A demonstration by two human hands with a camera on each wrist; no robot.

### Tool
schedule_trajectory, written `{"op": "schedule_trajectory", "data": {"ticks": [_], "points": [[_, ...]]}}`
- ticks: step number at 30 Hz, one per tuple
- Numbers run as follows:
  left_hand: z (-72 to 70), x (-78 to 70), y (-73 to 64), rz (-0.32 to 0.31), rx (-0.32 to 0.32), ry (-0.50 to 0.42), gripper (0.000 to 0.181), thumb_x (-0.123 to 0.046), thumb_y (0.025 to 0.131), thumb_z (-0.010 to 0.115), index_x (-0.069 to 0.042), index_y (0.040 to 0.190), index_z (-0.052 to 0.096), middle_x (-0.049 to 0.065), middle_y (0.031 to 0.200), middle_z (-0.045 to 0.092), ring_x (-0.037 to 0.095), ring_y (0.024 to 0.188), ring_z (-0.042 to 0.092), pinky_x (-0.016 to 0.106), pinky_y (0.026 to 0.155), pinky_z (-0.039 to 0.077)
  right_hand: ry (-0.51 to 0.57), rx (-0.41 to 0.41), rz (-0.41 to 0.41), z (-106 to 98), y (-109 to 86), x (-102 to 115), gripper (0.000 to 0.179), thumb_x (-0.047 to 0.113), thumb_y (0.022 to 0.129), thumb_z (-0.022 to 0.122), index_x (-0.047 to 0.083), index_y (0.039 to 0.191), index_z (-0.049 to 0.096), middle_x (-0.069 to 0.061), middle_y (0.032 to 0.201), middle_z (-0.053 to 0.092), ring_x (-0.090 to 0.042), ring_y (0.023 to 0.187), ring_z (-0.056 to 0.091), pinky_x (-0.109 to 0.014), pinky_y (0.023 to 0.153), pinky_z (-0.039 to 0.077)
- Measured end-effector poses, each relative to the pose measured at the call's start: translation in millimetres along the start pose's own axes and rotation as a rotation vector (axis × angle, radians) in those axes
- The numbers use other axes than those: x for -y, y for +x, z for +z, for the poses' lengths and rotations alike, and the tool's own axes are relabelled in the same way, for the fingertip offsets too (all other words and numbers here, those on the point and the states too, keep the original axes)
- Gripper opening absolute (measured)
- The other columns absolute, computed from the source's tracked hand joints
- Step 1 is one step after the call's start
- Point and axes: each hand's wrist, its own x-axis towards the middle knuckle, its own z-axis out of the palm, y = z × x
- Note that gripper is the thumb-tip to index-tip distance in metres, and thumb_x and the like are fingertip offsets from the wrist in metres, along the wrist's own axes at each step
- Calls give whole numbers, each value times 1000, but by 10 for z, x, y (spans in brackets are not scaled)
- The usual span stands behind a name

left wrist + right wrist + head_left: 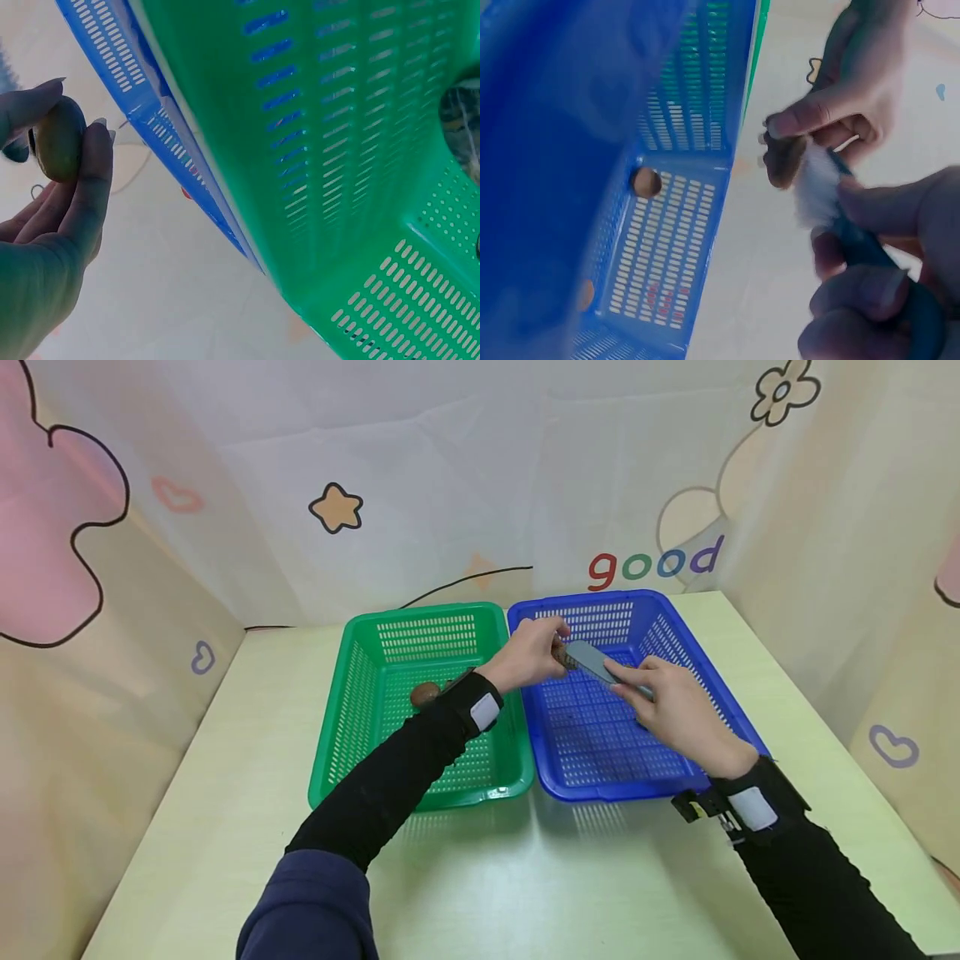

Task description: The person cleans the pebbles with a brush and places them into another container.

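Note:
Over the inner edges of the two baskets, my left hand (531, 653) pinches a smooth brown stone (61, 142) between thumb and fingertips. My right hand (678, 706) grips a brush (590, 662) with a grey-blue handle, above the blue basket (600, 795). In the right wrist view the brush's white bristles (819, 187) are right at the stone's side. Below my left forearm stands the green basket (420, 608), with a brown stone (425, 695) inside. A dark, pale-veined stone (463, 124) shows in it from the left wrist.
Both plastic baskets stand side by side on a pale table (480, 885). Inside the blue one, the right wrist view shows a round brown stone (646, 182) and part of another stone (586, 295). A printed curtain (480, 485) hangs behind the table.

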Motion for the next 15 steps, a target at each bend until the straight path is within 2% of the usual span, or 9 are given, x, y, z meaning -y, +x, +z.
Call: {"op": "schedule_trajectory", "data": {"ticks": [5,12,15], "points": [[5,-10,14,34,-21,13,45,-8,80,73,-1,122,58,11,107,68,18,88,61,22,73,49,4,-4,-15,15,40,14,38,9,91,65,4,128,61,-8,74,48,-16,63,41,-20,50,33],[23,-36,7,32,-9,-6,46,-6,81,74,-1,123,57,12,110,68,20,92,64,24,76,51,-14,-5,22,-48,-13,13,36,9,91,65,4,127,63,-7,73,46,-16,62,41,-20,47,32],[26,-49,11,46,-23,15,46,-7,80,75,-1,122,58,12,110,68,20,94,63,26,79,51,-7,2,5,-37,17,21,37,11,92,64,5,129,61,-7,73,46,-16,64,41,-21,49,33]]}}
